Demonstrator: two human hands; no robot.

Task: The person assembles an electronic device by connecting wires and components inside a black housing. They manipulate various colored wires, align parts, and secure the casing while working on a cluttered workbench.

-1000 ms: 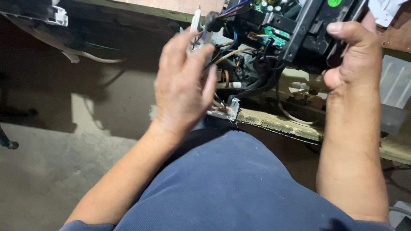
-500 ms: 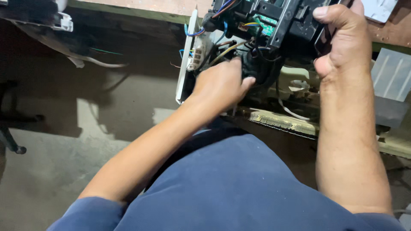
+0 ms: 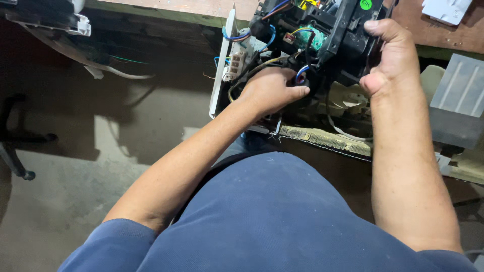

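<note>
Top centre: right hand (image 3: 388,58) closed around black electrical assembly (image 3: 330,30). Left hand (image 3: 272,90) curled among its wires (image 3: 262,65), apparently pinching one; contact obscured.

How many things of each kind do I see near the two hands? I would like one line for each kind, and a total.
Hands: 2, left hand among the wires, right hand gripping the black frame
Black electrical assembly: 1
White side panel: 1
Green round sticker: 1
Grey ribbed block: 1
Total: 6
</note>
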